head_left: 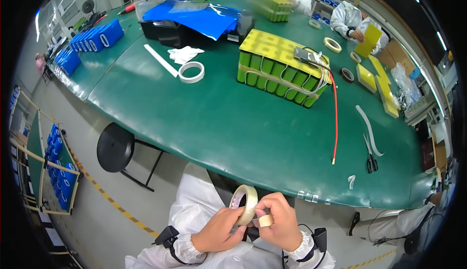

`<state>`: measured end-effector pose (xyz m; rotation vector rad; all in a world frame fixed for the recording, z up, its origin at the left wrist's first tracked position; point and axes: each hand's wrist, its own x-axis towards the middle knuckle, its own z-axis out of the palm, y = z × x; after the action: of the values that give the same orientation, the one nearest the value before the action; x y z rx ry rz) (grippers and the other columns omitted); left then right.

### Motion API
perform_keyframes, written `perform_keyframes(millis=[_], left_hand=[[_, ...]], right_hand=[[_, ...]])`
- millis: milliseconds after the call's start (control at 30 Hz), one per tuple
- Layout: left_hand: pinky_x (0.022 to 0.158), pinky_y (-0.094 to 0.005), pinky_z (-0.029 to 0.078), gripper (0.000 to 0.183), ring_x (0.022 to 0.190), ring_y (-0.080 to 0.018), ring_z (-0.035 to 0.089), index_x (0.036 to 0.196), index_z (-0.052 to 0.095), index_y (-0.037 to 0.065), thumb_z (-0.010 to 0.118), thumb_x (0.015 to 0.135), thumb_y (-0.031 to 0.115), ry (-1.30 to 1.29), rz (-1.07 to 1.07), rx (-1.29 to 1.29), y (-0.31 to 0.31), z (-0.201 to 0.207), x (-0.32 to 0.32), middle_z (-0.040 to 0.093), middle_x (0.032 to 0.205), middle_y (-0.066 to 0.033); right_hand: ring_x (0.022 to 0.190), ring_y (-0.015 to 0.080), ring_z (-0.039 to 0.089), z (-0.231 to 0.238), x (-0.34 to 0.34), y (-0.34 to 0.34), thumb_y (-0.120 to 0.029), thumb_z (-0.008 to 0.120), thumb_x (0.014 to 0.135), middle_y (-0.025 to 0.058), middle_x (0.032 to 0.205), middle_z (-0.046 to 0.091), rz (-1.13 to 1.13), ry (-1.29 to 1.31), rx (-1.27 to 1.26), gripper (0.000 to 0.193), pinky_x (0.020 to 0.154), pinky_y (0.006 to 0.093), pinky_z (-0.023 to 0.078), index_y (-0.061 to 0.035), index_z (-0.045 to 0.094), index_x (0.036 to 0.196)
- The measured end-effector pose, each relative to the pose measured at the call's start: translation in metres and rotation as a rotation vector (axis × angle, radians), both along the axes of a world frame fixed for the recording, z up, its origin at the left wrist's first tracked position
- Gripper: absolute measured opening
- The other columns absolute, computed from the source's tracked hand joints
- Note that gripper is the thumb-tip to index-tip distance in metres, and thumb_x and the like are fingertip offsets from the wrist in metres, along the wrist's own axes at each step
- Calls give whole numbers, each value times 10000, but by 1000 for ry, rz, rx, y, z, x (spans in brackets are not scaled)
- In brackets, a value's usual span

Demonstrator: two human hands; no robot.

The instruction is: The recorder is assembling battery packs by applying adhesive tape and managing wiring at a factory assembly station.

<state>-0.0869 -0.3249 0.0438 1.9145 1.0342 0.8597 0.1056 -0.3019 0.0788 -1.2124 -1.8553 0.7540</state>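
Note:
Close to my body, just off the near edge of the table, my left hand [219, 231] grips a roll of clear yellowish tape [251, 204] from its left side. My right hand [283, 224] is closed at the roll's right side, its fingertips pinched at the tape. A pale beige band [266, 220] is wrapped round one right finger. Whether a loose tape end lies between those fingertips is too small to tell. Ahead on the table stands a green battery pack [284, 77] with a yellow top board, wires and a long red cable [335, 118].
Scissors [371, 161] and a white strip [370, 129] lie at the right of the green table [194, 123]. Further back are yellow boards [387, 97], a white tape roll [192, 80] and blue sheets [194, 17]. Co-workers' sleeves [346, 17] show across. A black stool [115, 147] stands left.

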Motion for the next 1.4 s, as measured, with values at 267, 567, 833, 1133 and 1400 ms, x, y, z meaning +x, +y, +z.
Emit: perform_keyframes(millis=[267, 567, 833, 1133, 1400], left_hand=[[740, -317, 528, 419, 836, -248, 677, 1279, 475, -44, 628, 900, 49, -559, 300, -434, 17, 16, 8, 676, 974, -162], [856, -294, 459, 536, 1005, -146, 605, 1370, 478, 15, 677, 872, 14, -422, -213, -410, 28, 24, -8, 631, 1083, -75], [934, -375, 426, 771, 1072, -225, 535, 1465, 278, 66, 745, 867, 203, -649, -183, -332, 14, 39, 37, 513, 1178, -116], [952, -348, 461, 664, 1107, -197, 586, 1423, 294, 53, 607, 857, -96, -650, -96, -165, 47, 23, 74, 535, 1215, -116], [942, -312, 467, 349, 1056, -135, 580, 1321, 442, -11, 499, 976, -6, -817, -229, -549, 70, 35, 66, 580, 1164, -86]], right_hand=[[830, 265, 630, 46, 4, -3, -142, 630, 898, 99, 897, 655, 249, 11, 45, 82, 720, 338, 497, -64, 604, 908], [779, 307, 590, 69, 17, 15, 16, 624, 889, 158, 930, 593, 86, 172, 132, 144, 708, 353, 485, -28, 541, 999], [767, 314, 599, 86, 24, 7, 27, 617, 874, 152, 901, 595, 67, 126, 122, 147, 681, 355, 487, -29, 551, 994], [781, 367, 626, 116, 29, 16, 28, 658, 806, 173, 900, 618, -109, -69, 319, 200, 653, 409, 507, -36, 572, 975], [696, 257, 628, 102, 49, 61, 102, 688, 738, 117, 876, 625, -47, -156, 309, 318, 561, 332, 515, -49, 545, 978]])
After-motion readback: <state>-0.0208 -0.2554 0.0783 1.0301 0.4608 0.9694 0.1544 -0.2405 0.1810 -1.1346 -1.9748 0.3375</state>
